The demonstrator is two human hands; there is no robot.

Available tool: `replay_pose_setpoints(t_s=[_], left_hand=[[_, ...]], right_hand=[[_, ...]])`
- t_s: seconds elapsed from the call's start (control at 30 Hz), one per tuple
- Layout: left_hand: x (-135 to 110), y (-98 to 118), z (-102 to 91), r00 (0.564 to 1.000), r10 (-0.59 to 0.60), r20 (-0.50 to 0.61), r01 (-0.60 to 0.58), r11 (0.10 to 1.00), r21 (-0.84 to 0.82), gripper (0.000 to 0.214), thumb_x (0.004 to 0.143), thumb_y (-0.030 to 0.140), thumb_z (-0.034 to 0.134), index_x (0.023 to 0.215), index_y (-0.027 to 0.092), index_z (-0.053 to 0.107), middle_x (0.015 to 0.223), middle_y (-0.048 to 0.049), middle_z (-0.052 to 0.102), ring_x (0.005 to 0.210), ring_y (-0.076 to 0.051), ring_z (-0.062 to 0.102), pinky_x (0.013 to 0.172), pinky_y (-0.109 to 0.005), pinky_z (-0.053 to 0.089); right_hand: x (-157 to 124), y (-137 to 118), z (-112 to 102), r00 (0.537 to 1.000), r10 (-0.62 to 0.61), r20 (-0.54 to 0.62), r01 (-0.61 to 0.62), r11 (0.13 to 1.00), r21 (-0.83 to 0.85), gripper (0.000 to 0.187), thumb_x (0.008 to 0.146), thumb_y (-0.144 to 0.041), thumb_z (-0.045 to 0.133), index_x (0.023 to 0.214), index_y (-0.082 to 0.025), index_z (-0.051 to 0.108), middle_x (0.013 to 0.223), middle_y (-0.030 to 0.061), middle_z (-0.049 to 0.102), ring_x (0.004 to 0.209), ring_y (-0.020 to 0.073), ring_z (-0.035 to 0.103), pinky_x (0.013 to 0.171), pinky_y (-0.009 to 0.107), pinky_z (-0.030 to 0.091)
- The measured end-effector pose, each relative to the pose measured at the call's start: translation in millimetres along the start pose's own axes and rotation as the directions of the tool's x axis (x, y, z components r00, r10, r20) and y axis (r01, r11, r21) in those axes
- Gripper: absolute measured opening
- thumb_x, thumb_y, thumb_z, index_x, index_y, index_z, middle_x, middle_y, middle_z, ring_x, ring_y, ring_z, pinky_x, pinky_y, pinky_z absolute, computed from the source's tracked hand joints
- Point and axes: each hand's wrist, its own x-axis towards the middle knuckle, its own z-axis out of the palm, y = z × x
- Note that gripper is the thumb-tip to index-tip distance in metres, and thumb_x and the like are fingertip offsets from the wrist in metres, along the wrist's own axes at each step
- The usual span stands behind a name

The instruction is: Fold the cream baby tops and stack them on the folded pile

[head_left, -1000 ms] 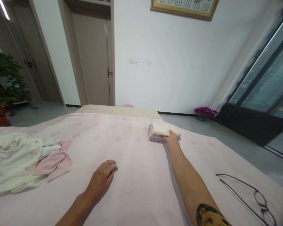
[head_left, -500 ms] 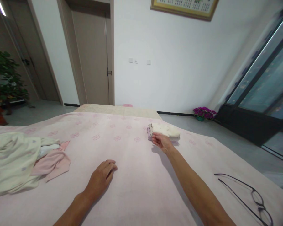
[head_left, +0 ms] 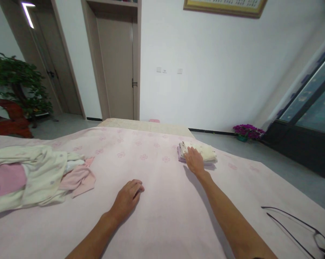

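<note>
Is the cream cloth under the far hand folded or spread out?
Folded. The cream cloth is a small neat block with layered edges, lying on a purple piece; the right hand rests flat on it.

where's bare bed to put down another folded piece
The pink bedspread lies bare between the left hand and the right hand, and farther back between the loose clothes heap and the folded stack. Crowded spots: the left edge under the heap, and the near right corner where the glasses lie.
</note>
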Motion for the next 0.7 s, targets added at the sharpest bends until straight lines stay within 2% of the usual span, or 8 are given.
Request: replay_pose_setpoints(t_s=[0.07, 0.13, 0.23, 0.33, 0.43, 0.53, 0.63, 0.7], left_hand=[[0.0, 0.4, -0.3, 1.000, -0.006, -0.003, 0.006, 1.000, -0.016, 0.022, 0.086, 0.010, 0.047, 0.089, 0.023, 0.064, 0.106, -0.0059, 0.066, 0.102, -0.022, 0.061, 0.091, -0.038, 0.050], [0.0, -1.2, 0.2, 0.999, -0.025, -0.020, 0.024, 0.998, -0.051, 0.023, 0.086, 0.010, 0.047, 0.092, 0.024, 0.064, 0.105, -0.0054, 0.067, 0.100, -0.021, 0.062, 0.091, -0.036, 0.050], [1.1, -11.7, -1.4, 0.987, -0.089, -0.131, 0.080, 0.994, -0.071, 0.025, 0.085, 0.011, 0.048, 0.099, 0.023, 0.064, 0.106, -0.0056, 0.067, 0.102, -0.020, 0.064, 0.092, -0.036, 0.051], [3.4, -33.5, -16.4, 0.931, -0.131, -0.341, 0.155, 0.987, 0.044, 0.027, 0.085, 0.011, 0.049, 0.105, 0.022, 0.063, 0.111, -0.0075, 0.067, 0.109, -0.023, 0.062, 0.099, -0.042, 0.047], [3.6, -59.9, -51.5, 0.794, -0.149, -0.589, 0.309, 0.934, 0.181, 0.030, 0.086, 0.014, 0.051, 0.112, 0.022, 0.062, 0.122, -0.0107, 0.062, 0.120, -0.028, 0.055, 0.106, -0.049, 0.039], [-4.2, -84.0, -97.2, 0.586, -0.204, -0.784, 0.541, 0.819, 0.191, 0.037, 0.087, 0.020, 0.053, 0.124, 0.018, 0.058, 0.137, -0.0152, 0.051, 0.131, -0.032, 0.044, 0.110, -0.052, 0.032], [-22.1, -106.4, -135.4, 0.363, -0.306, -0.880, 0.755, 0.649, 0.086, 0.053, 0.087, 0.027, 0.056, 0.138, 0.015, 0.047, 0.148, -0.0187, 0.040, 0.136, -0.034, 0.037, 0.111, -0.053, 0.029], [-36.2, -121.4, -152.2, 0.298, -0.368, -0.881, 0.827, 0.561, 0.046, 0.063, 0.086, 0.032, 0.058, 0.143, 0.012, 0.040, 0.149, -0.0210, 0.038, 0.136, -0.036, 0.037, 0.111, -0.052, 0.030]], right_hand=[[-22.0, -5.4, 12.9, 0.982, -0.175, 0.075, 0.187, 0.958, -0.217, 0.045, 0.085, -0.025, 0.058, 0.130, -0.020, 0.057, 0.155, 0.0098, 0.036, 0.148, 0.0266, 0.019, 0.121, 0.050, 0.007], [-51.1, -8.1, 28.3, 0.936, -0.285, 0.207, 0.339, 0.889, -0.308, 0.046, 0.089, -0.027, 0.053, 0.135, -0.022, 0.054, 0.156, 0.0084, 0.036, 0.147, 0.0261, 0.021, 0.121, 0.049, 0.010], [-96.4, -5.2, 50.0, 0.897, -0.267, 0.353, 0.379, 0.875, -0.301, 0.042, 0.093, -0.032, 0.049, 0.133, -0.023, 0.057, 0.152, 0.0090, 0.043, 0.146, 0.0266, 0.027, 0.119, 0.049, 0.016], [-124.6, -0.1, 62.1, 0.878, -0.203, 0.433, 0.369, 0.864, -0.343, 0.044, 0.094, -0.036, 0.049, 0.135, -0.024, 0.056, 0.150, 0.0102, 0.045, 0.144, 0.0288, 0.031, 0.119, 0.051, 0.016], [-130.5, 0.0, 64.4, 0.863, -0.188, 0.469, 0.397, 0.826, -0.400, 0.045, 0.095, -0.036, 0.047, 0.137, -0.024, 0.055, 0.151, 0.0108, 0.044, 0.143, 0.0296, 0.033, 0.118, 0.051, 0.017], [-127.7, -3.9, 63.1, 0.855, -0.187, 0.485, 0.435, 0.769, -0.470, 0.046, 0.096, -0.036, 0.044, 0.139, -0.021, 0.054, 0.150, 0.0125, 0.045, 0.142, 0.0295, 0.034, 0.118, 0.050, 0.020], [-127.4, -7.9, 62.8, 0.849, -0.184, 0.496, 0.467, 0.700, -0.540, 0.048, 0.098, -0.035, 0.039, 0.140, -0.017, 0.052, 0.149, 0.0137, 0.045, 0.142, 0.0287, 0.035, 0.117, 0.049, 0.023], [-128.6, -9.6, 63.4, 0.847, -0.189, 0.497, 0.482, 0.666, -0.569, 0.048, 0.098, -0.034, 0.038, 0.140, -0.017, 0.052, 0.149, 0.0131, 0.046, 0.142, 0.0279, 0.036, 0.117, 0.048, 0.025]])
